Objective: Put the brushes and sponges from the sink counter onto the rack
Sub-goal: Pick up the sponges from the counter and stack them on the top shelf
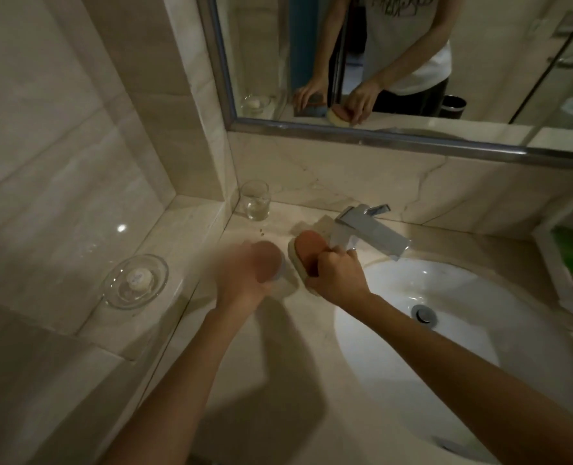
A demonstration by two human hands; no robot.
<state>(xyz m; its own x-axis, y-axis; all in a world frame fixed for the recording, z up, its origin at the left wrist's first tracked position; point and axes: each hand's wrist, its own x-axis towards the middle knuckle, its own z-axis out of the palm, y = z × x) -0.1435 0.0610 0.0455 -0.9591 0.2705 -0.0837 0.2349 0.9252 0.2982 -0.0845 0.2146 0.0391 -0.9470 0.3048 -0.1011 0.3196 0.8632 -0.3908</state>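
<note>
My right hand (337, 275) grips an orange-topped scrub brush (306, 248) with pale bristles, tilted on its side just left of the faucet. My left hand (241, 276) is blurred with motion and wraps around a second brush with an orange top (266, 260) and a grey base, on the counter left of the first one. At the far right edge stands a white rack (553, 263) with green and red items in it, mostly cut off by the frame.
A chrome faucet (372, 229) juts over the white sink basin (446, 330). A clear drinking glass (255, 200) stands in the back corner. A glass soap dish (135, 281) with a small soap sits on the left ledge. A mirror (395, 62) hangs above the counter.
</note>
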